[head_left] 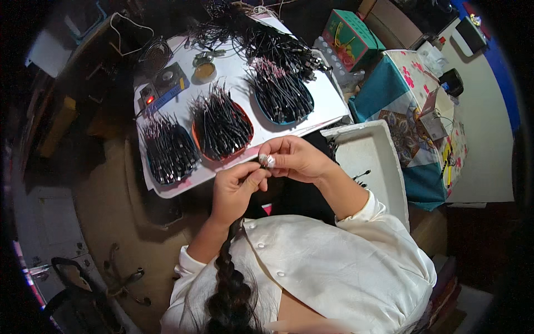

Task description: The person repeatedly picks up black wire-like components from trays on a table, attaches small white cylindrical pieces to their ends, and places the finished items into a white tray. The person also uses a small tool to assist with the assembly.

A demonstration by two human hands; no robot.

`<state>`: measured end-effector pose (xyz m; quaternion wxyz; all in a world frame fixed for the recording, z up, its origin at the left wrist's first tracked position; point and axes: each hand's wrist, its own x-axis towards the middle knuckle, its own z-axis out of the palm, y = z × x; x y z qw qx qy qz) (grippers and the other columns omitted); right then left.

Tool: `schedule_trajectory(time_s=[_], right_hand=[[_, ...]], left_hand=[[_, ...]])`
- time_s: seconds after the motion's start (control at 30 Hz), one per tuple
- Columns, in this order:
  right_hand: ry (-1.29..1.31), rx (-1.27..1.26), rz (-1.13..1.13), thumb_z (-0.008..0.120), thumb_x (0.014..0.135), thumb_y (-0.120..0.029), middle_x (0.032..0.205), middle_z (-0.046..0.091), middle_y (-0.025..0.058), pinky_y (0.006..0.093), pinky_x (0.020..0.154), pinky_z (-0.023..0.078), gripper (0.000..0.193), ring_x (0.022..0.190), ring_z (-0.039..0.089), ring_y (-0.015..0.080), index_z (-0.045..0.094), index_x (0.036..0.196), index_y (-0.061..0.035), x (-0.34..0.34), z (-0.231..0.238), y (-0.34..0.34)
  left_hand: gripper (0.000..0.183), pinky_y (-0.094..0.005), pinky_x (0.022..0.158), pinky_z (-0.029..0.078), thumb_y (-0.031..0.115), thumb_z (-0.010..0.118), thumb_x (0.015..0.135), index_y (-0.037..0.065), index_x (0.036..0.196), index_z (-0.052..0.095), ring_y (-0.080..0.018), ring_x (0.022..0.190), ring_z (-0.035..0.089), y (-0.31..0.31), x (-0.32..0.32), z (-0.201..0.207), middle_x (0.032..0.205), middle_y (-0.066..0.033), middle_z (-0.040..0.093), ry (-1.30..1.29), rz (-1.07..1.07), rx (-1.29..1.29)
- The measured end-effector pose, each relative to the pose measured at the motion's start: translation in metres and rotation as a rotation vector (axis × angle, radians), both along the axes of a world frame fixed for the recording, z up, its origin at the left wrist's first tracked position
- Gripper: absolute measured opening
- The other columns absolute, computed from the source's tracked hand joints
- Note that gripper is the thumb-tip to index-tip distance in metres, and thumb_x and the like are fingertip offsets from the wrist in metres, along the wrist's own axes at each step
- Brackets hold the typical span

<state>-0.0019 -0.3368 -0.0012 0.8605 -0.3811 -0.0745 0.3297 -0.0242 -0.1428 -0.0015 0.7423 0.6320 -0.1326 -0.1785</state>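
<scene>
Currently: small dark piece between two hands, just off the table's near edge

Far left on the white table: grey device with a lit red light. Nearer the front corner, first bunch of black cables, upright in a tub, ends pointing up. Behind and to the right, a round amber tin. Next, second bunch of cables, in an orange tub.

Left hand: in front of the orange tub, fingers curled, thumb and forefinger pinched narrow on the dark piece. Its exact kind cannot be told; fingers cover most of it.

Third bunch of cables stands in a blue tub, beyond the hands; a loose heap of black cables lies behind it.

Right hand: comes in from the right, fingers bent, thumb and forefinger closed on the same piece, white wrapping at the fingertips. Touching the left fingertips.

Right of it, near the forearm: white foam box with a few black cable ends inside. Farther back, a green box.
</scene>
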Motion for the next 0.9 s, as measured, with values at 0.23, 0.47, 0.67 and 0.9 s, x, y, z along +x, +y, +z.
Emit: schedule_trajectory(time_s=[0.23,0.47,0.67,0.9], right_hand=[[-0.849,-1.404,-0.715,0.066,0.087,-0.023,0.079,0.066,0.0098,0.0296,0.063,0.049,0.022,0.071,0.064,0.0194,0.067,0.090,-0.0007,0.184,0.002,-0.069],[-0.686,-2.059,-0.541,0.072,0.073,-0.032,0.087,0.069,0.0176,0.0428,0.075,0.053,0.030,0.084,0.066,0.0360,0.071,0.087,-0.0067,0.292,-0.025,-0.082],[-0.482,-1.086,-0.699,0.069,0.083,-0.021,0.059,0.054,-0.0011,0.0241,0.046,0.035,0.019,0.051,0.047,0.0081,0.065,0.081,-0.0023,0.283,0.018,-0.108],[-0.616,-0.443,-0.480,0.061,0.092,-0.018,0.070,0.055,-0.0035,0.0175,0.051,0.037,0.012,0.061,0.050,0.0041,0.061,0.088,-0.0062,0.160,0.095,-0.071]], left_hand=[[0.017,-0.0159,0.052,0.037,0.011,0.060,0.094,-0.005,0.095,0.065,-0.0050,0.062,0.052,-0.004,0.016,-0.012,0.073,-0.0038,0.060,0.147,0.072,-0.214],[0.019,-0.0168,0.051,0.038,0.013,0.060,0.094,-0.005,0.095,0.065,-0.0047,0.060,0.050,0.000,0.018,-0.012,0.073,-0.0040,0.062,0.111,0.150,-0.177],[0.017,-0.0172,0.049,0.035,0.013,0.059,0.094,-0.003,0.094,0.065,-0.0052,0.056,0.048,0.007,0.016,-0.014,0.072,-0.0055,0.063,0.159,0.188,-0.267],[0.016,-0.0246,0.066,0.054,0.016,0.051,0.098,0.003,0.097,0.059,-0.0265,0.093,0.068,0.003,0.023,0.005,0.110,-0.0193,0.066,0.230,0.176,-0.526]])
